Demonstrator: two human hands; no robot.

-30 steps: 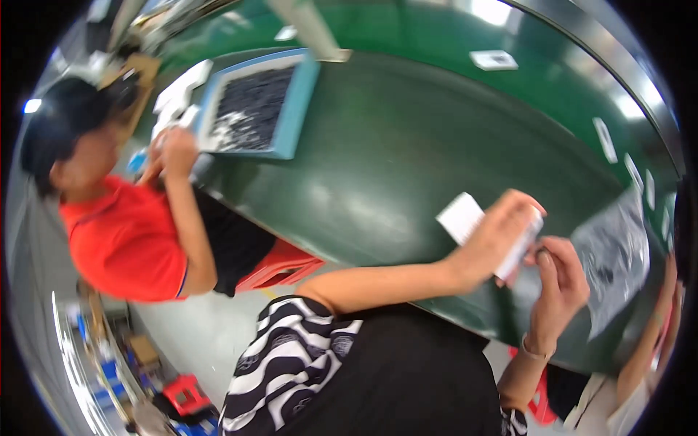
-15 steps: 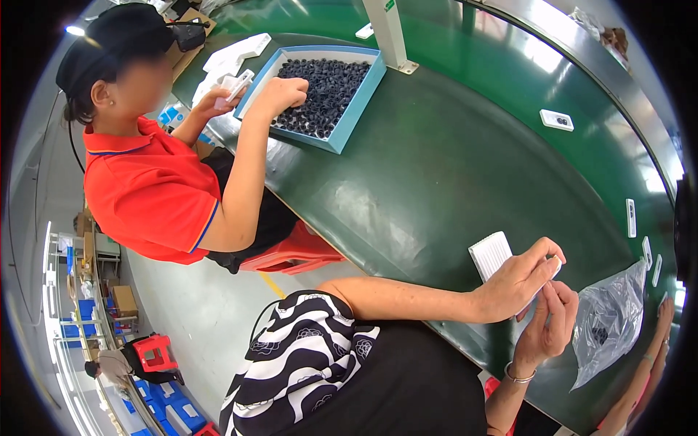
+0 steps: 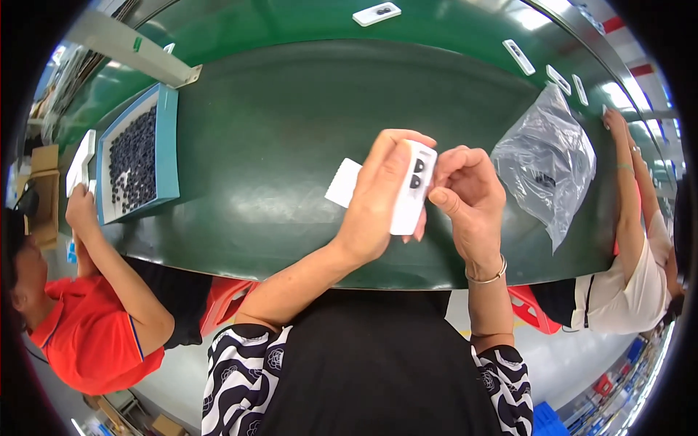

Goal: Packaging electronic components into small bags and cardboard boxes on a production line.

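Note:
My left hand (image 3: 372, 200) is wrapped round a white, oblong plastic housing (image 3: 413, 203), held upright and tilted above the table. Two black round parts (image 3: 417, 173) sit one over the other in its upper half. Close by the housing's right side is my right hand (image 3: 474, 200), a bracelet on its wrist. Its fingers are loosely curled, with the thumb apart from them, and nothing shows between them. On the table, partly behind my left hand, lies a white ribbed piece (image 3: 343, 183).
A clear plastic bag (image 3: 549, 156) with a few black parts lies to the right. At left, a blue box (image 3: 168, 145) holds many black parts beside a person in red (image 3: 94, 327). Several white housings (image 3: 376, 13) lie along the far green strip. Another person (image 3: 618, 291) works at far right.
My view has swung right and levelled. The housing, mostly hidden before, now shows its face with two black parts. My right hand's fingers have parted from the pinch beside my left hand.

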